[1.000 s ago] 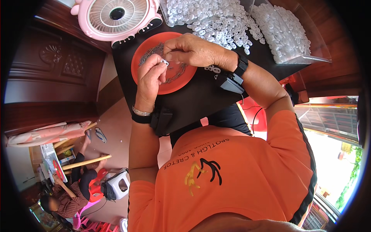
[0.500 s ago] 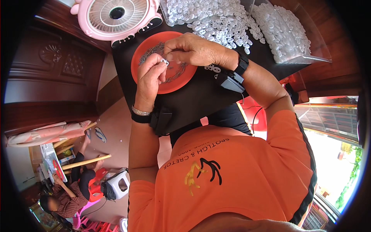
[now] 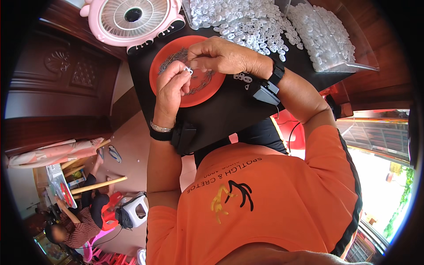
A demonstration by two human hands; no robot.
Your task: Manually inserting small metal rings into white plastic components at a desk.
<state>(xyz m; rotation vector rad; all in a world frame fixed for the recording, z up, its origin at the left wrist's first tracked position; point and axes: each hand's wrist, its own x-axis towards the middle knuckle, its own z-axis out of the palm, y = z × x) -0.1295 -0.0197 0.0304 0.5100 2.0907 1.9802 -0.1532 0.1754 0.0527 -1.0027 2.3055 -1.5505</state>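
Observation:
Over a round orange-red plate (image 3: 190,102), my two hands meet fingertip to fingertip. Thumb and forefinger of my left hand (image 3: 170,90) pinch a small white plastic piece with holes (image 3: 188,71). My right hand (image 3: 227,56) is closed in a pinch just beside that piece; what its fingertips hold, if anything, is too small to make out. In the plate lies a tangle of thin grey metal pieces (image 3: 204,85), partly hidden by my hands. Several loose white oval two-hole pieces (image 3: 242,78) lie under my right wrist.
White oval pieces spread across the black table (image 3: 212,119) from a heap (image 3: 251,26). A clear bin (image 3: 324,39) full of them stands at the far right. A pink fan (image 3: 132,20) is at the far left. Another person (image 3: 79,225) sits at the lower left.
My hands and the white piece keep almost the same place and grip. At the lower left, the other person's arm and head have shifted slightly.

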